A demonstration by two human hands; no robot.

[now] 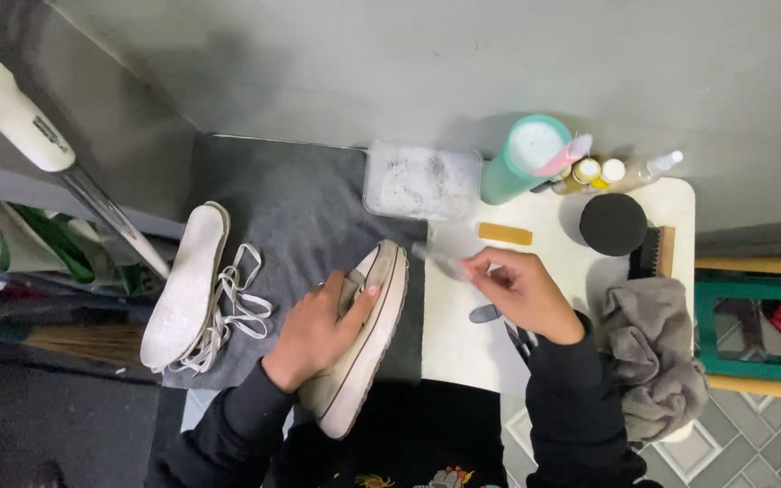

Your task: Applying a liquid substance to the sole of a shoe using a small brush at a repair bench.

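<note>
My left hand (316,330) grips a beige shoe (380,307) tipped on its side, thumb across its pale sole edge. The shoe rests on a dark grey mat (300,194) near the white table (463,316). My right hand (519,289) pinches a small pale tool (440,258), blurred, whose tip points toward the shoe's toe. A white insole (187,289) and loose white laces (237,312) lie on the mat to the left of the shoe.
At the back stand a clear plastic tub (422,179), a teal cup (524,158), small bottles (603,172), a black round lid (614,223) and a wooden brush (657,251). A grey rag (653,357) lies right. A green stool (757,330) stands beside the table.
</note>
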